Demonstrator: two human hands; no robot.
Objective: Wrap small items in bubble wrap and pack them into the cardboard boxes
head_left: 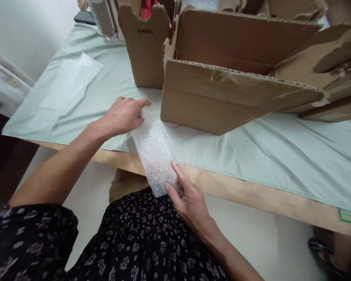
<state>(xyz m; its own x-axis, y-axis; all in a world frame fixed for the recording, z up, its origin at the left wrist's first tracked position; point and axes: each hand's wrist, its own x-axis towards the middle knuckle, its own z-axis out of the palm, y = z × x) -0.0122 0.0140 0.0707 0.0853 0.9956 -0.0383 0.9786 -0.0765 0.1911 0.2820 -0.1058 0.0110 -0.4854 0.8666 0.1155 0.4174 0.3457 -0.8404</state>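
Observation:
A clear bubble wrap pouch (153, 150) lies slantwise across the table's front edge, its near end sticking out over my lap. At its far end is my left hand (125, 115), with index finger and thumb closed on the flap-like edge. My right hand (188, 195) grips the near end from the right side, thumb on top and the other fingers partly hidden beneath. Further left on the cloth, flat bubble wrap pouches (67, 86) lie together, apart from my hands.
An open cardboard box (199, 99) stands just beyond the pouch, with another carton (148, 50) behind it and more at the right. A pale green cloth (216, 152) covers the table. At the back left is a clear wrapped item (102, 17). Another person's foot (324, 253) shows at lower right.

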